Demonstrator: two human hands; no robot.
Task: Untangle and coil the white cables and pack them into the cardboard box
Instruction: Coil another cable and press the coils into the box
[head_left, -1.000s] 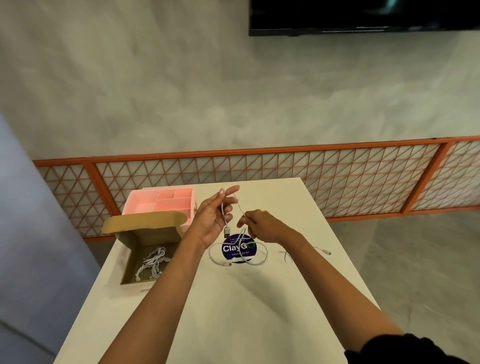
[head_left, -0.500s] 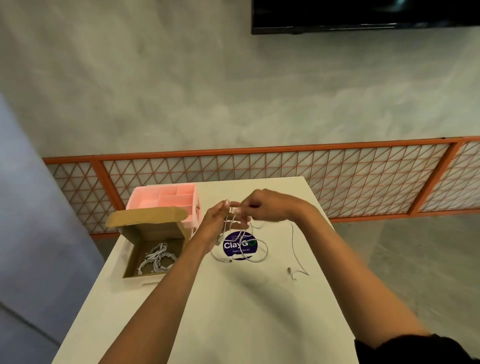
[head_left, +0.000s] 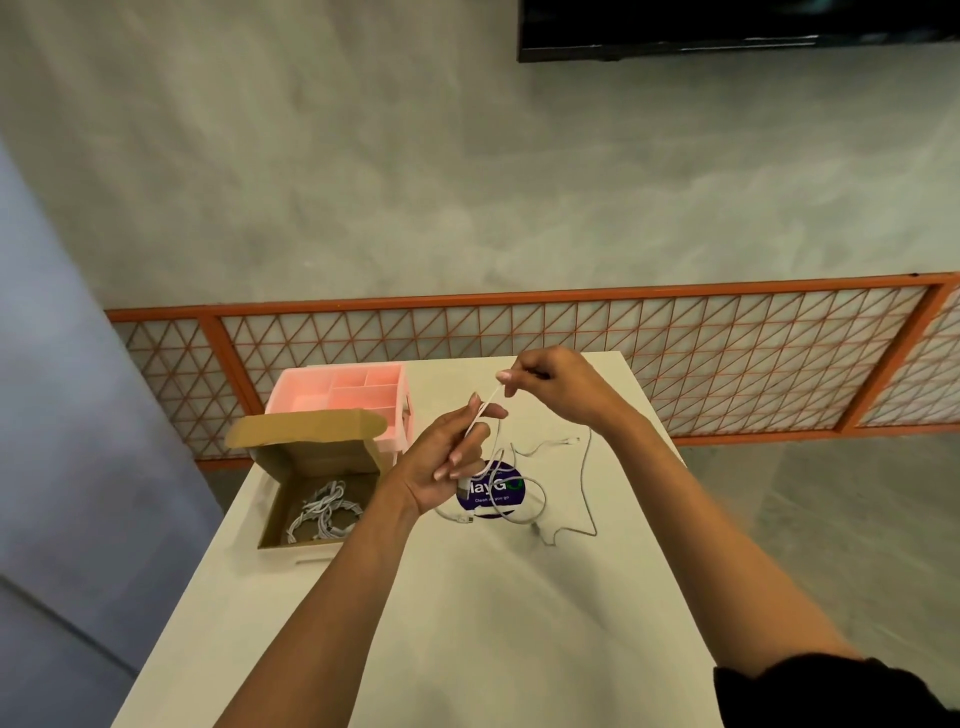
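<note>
My left hand (head_left: 451, 457) is raised over the table's middle, palm up, fingers curled round a thin white cable (head_left: 587, 470). My right hand (head_left: 556, 387) pinches the same cable a little higher and farther back, so a short taut stretch runs between both hands. The cable's slack loops down onto the white table (head_left: 467, 623) and trails to the right. An open cardboard box (head_left: 311, 462) stands at the left edge with coiled white cables (head_left: 324, 512) inside.
A pink compartment tray (head_left: 343, 397) stands behind the box. A round purple sticker (head_left: 496, 493) lies under the cable loops. An orange lattice railing (head_left: 675, 358) runs behind the table, and the table's edges drop off left and right.
My right hand has pulled away from the left, up and to the right, drawing the cable taut. The slack on the table has shifted and spread rightward.
</note>
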